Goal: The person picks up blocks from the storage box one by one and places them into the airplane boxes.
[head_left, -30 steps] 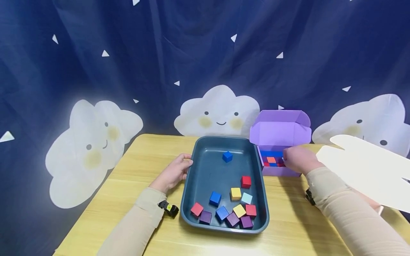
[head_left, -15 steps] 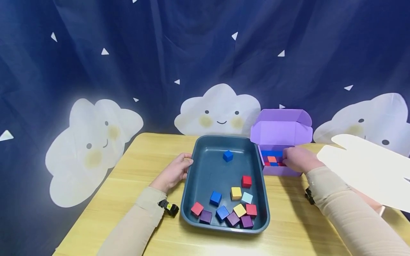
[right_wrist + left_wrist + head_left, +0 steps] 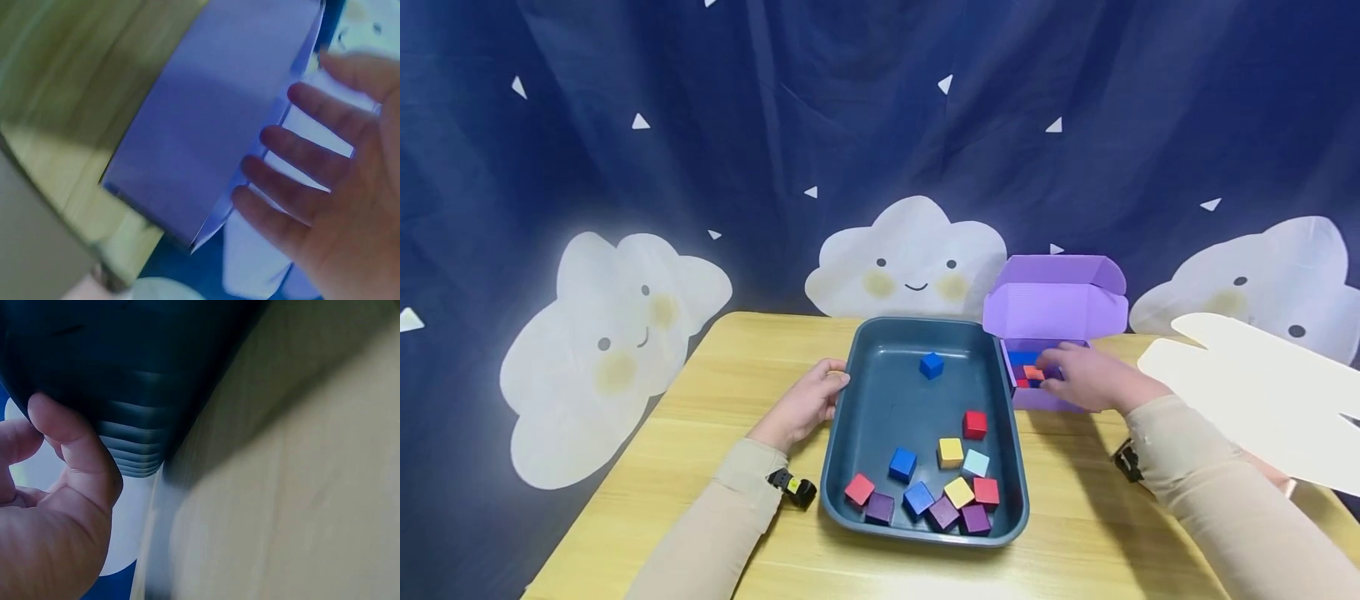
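My left hand (image 3: 805, 406) is at the left rim of a dark blue-grey tray (image 3: 887, 400). In the left wrist view its thumb (image 3: 69, 428) and curled forefinger (image 3: 19, 442) pinch that rim. Right of the tray stands an open purple box (image 3: 1047, 400), lid raised, with blue, red and purple pieces lying inside. My right hand (image 3: 1086, 377) reaches over the box opening, fingertips close to an orange piece (image 3: 1033, 372). Seen from the right wrist, its fingers (image 3: 306, 153) are spread and fairly straight past the box wall (image 3: 187, 125), with nothing between them.
Several coloured cubes lie in the tray, mostly at its near end, among them a yellow cube (image 3: 950, 453) and a red cube (image 3: 975, 425). A lone blue cube (image 3: 932, 365) sits near the far end. Behind the wooden table (image 3: 775, 342) hangs a dark blue cloud-print curtain (image 3: 880, 100).
My right hand has shifted left within the box, and its bunched fingers have spread out over the orange piece. The left hand, the tray and its cubes stay as they were.
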The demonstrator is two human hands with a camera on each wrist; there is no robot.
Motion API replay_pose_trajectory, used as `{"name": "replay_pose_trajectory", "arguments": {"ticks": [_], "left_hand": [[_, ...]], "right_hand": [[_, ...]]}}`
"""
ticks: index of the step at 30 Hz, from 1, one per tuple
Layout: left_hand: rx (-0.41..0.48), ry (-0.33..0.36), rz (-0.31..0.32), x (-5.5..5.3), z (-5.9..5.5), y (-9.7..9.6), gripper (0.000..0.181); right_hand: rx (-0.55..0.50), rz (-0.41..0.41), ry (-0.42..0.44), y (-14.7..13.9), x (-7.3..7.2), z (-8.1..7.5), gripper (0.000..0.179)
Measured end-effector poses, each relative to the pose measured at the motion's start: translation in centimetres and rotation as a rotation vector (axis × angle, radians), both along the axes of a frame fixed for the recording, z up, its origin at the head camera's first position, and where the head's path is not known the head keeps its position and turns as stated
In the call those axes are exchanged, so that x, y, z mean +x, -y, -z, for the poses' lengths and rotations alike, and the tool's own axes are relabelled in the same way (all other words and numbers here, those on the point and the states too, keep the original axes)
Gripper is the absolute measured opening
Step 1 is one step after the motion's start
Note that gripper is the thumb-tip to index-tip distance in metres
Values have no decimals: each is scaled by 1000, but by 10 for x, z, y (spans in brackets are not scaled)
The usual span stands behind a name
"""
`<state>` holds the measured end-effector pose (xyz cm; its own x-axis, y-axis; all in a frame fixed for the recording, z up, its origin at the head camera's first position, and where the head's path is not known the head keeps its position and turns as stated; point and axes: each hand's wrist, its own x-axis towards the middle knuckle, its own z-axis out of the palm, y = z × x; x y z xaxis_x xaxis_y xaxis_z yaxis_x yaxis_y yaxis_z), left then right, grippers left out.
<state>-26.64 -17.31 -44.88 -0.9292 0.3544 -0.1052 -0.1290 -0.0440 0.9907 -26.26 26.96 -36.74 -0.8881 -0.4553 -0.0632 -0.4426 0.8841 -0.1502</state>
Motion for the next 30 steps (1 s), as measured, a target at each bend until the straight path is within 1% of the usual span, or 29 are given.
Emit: {"name": "replay_pose_trajectory", "arguments": {"ticks": [2, 4, 6, 7, 10, 13, 14, 16, 20, 23, 26, 27, 29, 30], "left_hand": [[1, 0, -7, 0, 0, 0, 30], [2, 0, -11, 0, 0, 0, 30], [0, 2, -11, 0, 0, 0, 29], [-2, 2, -11, 1, 0, 0, 29], [-6, 3, -13, 1, 0, 1, 28], [-3, 1, -12, 1, -2, 1, 30], [-3, 0, -11, 1, -2, 1, 31], [0, 3, -8, 1, -2, 1, 32], [-6, 4, -5, 1, -2, 0, 33], [-3, 3, -11, 1, -1, 0, 33], [3, 2, -17, 4, 0, -1, 32], [4, 3, -17, 5, 0, -1, 32], [3, 7, -11, 6, 0, -2, 33], [3, 10, -9, 6, 1, -2, 32]], "right_hand": [[28, -23, 42, 11, 6, 5, 44], [79, -15, 65, 21, 10, 11, 51], [132, 18, 56, 29, 14, 18, 50], [147, 36, 38, 32, 15, 22, 47], [153, 80, -26, 37, 16, 29, 41], [127, 107, -65, 38, 13, 29, 40], [119, 118, -65, 37, 10, 29, 40], [109, 141, -53, 35, 4, 29, 41], [94, 199, -1, 27, -10, 30, 44], [80, 225, 25, 24, -17, 28, 46], [70, 234, 66, 22, -20, 25, 48], [64, 225, 76, 21, -20, 25, 48], [46, 190, 66, 17, -19, 24, 50], [34, 174, 45, 14, -16, 22, 50]]}}
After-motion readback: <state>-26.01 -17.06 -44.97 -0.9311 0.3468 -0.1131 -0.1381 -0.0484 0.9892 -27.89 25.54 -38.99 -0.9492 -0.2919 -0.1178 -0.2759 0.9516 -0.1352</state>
